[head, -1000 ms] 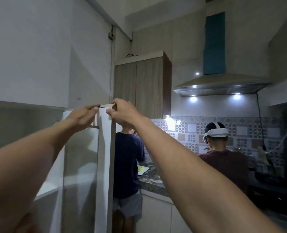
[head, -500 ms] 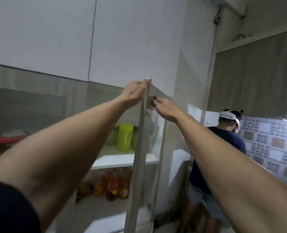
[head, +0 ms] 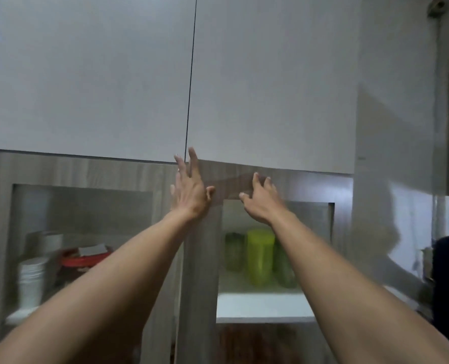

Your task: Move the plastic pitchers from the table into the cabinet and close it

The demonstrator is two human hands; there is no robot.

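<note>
At cabinet door (head: 276,248) top rail: left hand (head: 190,191), right hand (head: 260,203) flat, fingers spread, grasping nothing. Pitchers (head: 260,254) shelved; closing step, needs final push flush.

three pitchers (head: 260,256), two hands (head: 190,191)

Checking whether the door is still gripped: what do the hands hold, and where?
Nothing is gripped. The left hand lies flat and the right hand presses with spread fingers on the top rail of the glass cabinet door.
</note>
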